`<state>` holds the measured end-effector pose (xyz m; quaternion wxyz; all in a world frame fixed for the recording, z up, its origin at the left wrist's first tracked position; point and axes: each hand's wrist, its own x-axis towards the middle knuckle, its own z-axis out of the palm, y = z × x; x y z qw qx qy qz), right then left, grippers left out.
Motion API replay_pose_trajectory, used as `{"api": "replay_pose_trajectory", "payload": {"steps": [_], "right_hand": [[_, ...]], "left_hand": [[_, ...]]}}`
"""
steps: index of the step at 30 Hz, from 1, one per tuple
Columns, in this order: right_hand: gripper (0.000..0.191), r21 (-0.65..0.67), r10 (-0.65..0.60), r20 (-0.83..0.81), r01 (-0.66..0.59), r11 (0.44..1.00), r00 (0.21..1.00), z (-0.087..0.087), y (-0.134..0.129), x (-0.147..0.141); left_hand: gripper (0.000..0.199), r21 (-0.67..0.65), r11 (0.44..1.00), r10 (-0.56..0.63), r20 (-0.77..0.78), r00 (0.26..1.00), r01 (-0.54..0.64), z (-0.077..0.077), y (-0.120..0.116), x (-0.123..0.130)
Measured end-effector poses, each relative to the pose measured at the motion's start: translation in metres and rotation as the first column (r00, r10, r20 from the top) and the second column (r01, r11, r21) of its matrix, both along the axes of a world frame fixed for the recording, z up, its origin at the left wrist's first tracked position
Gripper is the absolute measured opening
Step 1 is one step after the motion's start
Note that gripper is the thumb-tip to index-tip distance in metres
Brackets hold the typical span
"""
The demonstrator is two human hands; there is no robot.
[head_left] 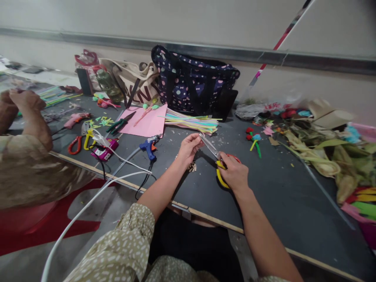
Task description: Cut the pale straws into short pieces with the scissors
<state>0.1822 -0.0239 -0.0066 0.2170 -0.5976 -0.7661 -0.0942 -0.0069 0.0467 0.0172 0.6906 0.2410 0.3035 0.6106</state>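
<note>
My right hand [235,172] is wrapped round the red and yellow handles of a pair of scissors [213,149], whose blades point up and left toward my other hand. My left hand [190,148] is pinched closed by the blade tips; what its fingertips hold is too small to make out. Below it on the dark table lie small beige pieces [192,167], partly hidden by the hand. White scraps are scattered around them.
A blue glue gun [149,147] with a cable lies left of my hands. Behind are coloured stems [190,122], pink paper [126,127] and a dark patterned bag [194,82]. Husks [317,156] lie right. At left, another person's hands [26,100] are near scissors [80,143].
</note>
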Motion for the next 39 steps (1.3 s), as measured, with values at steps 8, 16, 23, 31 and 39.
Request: {"api": "replay_pose_trajectory", "payload": {"steps": [8, 16, 23, 31, 39], "right_hand": [[0.036, 0.03, -0.013, 0.017, 0.012, 0.999, 1.0, -0.0006, 0.0, -0.0008], [0.037, 0.025, -0.009, 0.024, 0.008, 1.0, 1.0, 0.0016, -0.0002, -0.0019], [0.036, 0.036, -0.006, 0.013, 0.006, 0.999, 1.0, -0.0024, 0.0004, -0.0005], [0.033, 0.034, 0.002, -0.001, -0.002, 0.999, 1.0, -0.0006, 0.0004, -0.0022], [0.034, -0.004, 0.004, -0.016, -0.004, 1.0, 1.0, -0.0024, 0.0013, -0.0011]], "left_hand": [[0.031, -0.012, 1.0, 0.006, 0.0, 1.0, -0.006, -0.0049, 0.0023, -0.0002], [0.032, -0.007, 1.0, 0.006, 0.012, 1.0, -0.006, -0.0054, 0.0017, 0.0], [0.031, 0.001, 1.0, -0.003, 0.034, 0.999, 0.003, -0.0061, 0.0024, -0.0002], [0.035, -0.015, 1.0, 0.012, 0.027, 1.0, -0.012, -0.0036, 0.0019, -0.0004], [0.031, -0.007, 1.0, 0.006, 0.034, 0.999, -0.006, -0.0049, 0.003, -0.0007]]}}
